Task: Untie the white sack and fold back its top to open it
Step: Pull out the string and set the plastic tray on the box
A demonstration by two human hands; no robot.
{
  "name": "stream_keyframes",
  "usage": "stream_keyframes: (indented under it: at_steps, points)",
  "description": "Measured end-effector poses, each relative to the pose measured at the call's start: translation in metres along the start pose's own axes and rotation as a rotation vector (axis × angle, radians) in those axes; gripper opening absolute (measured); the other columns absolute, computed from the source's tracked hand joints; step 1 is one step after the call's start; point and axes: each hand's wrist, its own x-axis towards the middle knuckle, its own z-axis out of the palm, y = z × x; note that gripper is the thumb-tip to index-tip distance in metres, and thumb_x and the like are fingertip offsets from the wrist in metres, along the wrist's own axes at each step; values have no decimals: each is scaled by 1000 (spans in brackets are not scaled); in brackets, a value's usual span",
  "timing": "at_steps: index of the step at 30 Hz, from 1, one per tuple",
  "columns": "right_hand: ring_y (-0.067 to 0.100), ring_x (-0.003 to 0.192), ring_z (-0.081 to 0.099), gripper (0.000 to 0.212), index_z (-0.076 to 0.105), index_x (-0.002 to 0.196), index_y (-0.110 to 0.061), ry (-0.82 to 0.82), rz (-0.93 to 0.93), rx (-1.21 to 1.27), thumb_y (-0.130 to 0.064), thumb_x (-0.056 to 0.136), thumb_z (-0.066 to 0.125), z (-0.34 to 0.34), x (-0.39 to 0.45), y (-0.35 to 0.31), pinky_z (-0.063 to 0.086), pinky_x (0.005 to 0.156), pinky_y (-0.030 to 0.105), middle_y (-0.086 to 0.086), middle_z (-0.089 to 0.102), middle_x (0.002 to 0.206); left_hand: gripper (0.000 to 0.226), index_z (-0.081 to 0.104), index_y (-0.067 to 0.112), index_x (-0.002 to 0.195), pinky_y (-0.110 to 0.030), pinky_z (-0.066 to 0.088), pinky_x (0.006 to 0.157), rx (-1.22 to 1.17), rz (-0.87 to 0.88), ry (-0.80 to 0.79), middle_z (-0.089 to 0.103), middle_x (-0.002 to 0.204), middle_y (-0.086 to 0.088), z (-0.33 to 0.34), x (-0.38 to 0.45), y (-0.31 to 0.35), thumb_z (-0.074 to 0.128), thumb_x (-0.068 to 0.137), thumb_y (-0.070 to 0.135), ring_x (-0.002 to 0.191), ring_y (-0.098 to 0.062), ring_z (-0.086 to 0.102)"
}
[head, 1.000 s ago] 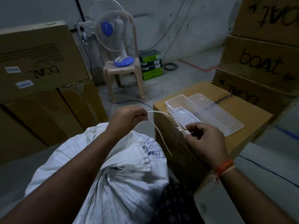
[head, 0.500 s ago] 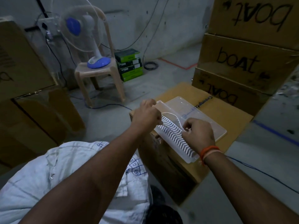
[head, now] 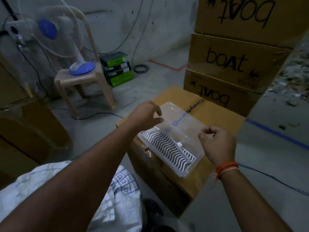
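The white sack point(head: 122, 196) lies at the bottom left with blue grid marks on it; my left forearm crosses over it and hides its top. My left hand point(head: 143, 116) hovers open, fingers spread, over the far left end of a clear plastic tray point(head: 184, 174) with a white wavy grate. My right hand point(head: 217, 143) hangs above the tray's right edge, fingers loosely curled, nothing visible in them. A thin white tie point(head: 181, 148) lies on the grate inside the tray.
The tray rests on a brown cardboard box point(head: 167, 186) right of the sack. Stacked "boat" cartons point(head: 234, 61) rise behind it. A plastic chair point(head: 80, 79) with a table fan point(head: 46, 29) stands at the back left, beside green boxes point(head: 117, 69). More cartons point(head: 25, 131) line the left.
Both hands carried the white tie from above the sack over to the tray and let it go there. My view swung right, away from the sack.
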Motion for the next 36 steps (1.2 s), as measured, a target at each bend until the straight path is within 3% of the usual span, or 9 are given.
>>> stream_keyframes:
  at_steps: [8, 13, 17, 20, 23, 27, 30, 33, 36]
  points:
    - [21, 68, 65, 4, 77, 86, -18, 1, 292, 76, -16, 89, 75, 8, 24, 46, 46, 61, 21, 7, 74, 77, 24, 78, 20, 113, -32, 51, 89, 12, 9, -42, 76, 120, -3, 14, 72, 4, 73, 94, 35, 105, -24, 68]
    - [18, 71, 64, 4, 78, 87, -21, 16, 320, 15, -17, 87, 76, 20, 43, 61, 50, 68, 23, 4, 72, 81, 24, 78, 19, 117, -27, 42, 90, -14, -19, -91, 73, 128, -4, 32, 106, 14, 74, 94, 25, 116, -24, 63]
    - [17, 86, 59, 6, 79, 91, -24, 13, 311, -63, -21, 87, 76, 25, 50, 72, 56, 89, 30, 12, 74, 96, 31, 76, 15, 124, -23, 40, 91, -2, -66, -241, 70, 134, -7, 45, 119, 14, 73, 94, 17, 124, -27, 61]
    - [8, 72, 49, 7, 78, 88, -27, 24, 327, -94, -20, 88, 75, 25, 47, 71, 51, 81, 25, 9, 73, 98, 31, 76, 17, 124, -24, 40, 88, -43, -121, -290, 70, 133, -9, 52, 124, 10, 70, 94, 14, 121, -28, 63]
    - [15, 75, 62, 19, 77, 86, -25, 32, 392, -49, -7, 89, 72, 26, 47, 65, 49, 68, 23, -1, 70, 85, 29, 77, 16, 122, -25, 42, 91, -85, -160, -247, 71, 133, -8, 54, 127, 11, 72, 93, 15, 121, -26, 64]
    - [15, 82, 64, 22, 78, 88, -19, 107, 453, 84, 2, 85, 70, 24, 45, 56, 49, 71, 21, 0, 73, 91, 28, 80, 15, 117, -28, 47, 94, -160, -215, -153, 73, 130, -7, 50, 126, 12, 79, 89, 20, 120, -26, 66]
    - [14, 82, 63, 24, 78, 92, -13, 154, 443, 164, 6, 84, 67, 17, 39, 57, 48, 70, 15, 0, 72, 89, 19, 81, 15, 107, -25, 48, 83, -245, -289, -75, 75, 120, -8, 40, 124, 10, 80, 88, 16, 109, -26, 70]
    - [7, 70, 63, 26, 75, 80, -19, 157, 390, 216, 6, 82, 70, 11, 32, 61, 56, 70, 20, -5, 70, 76, 9, 76, 18, 96, -24, 52, 59, -403, -395, -19, 73, 107, -13, 29, 119, 6, 79, 90, 13, 78, -20, 68]
    - [2, 77, 65, 23, 75, 81, -24, 148, 338, 323, -1, 85, 74, 5, 26, 57, 49, 68, 11, -6, 72, 81, 16, 77, 12, 97, -37, 64, 75, -540, -448, 13, 74, 100, -15, 24, 114, 1, 84, 87, 23, 82, -23, 70]
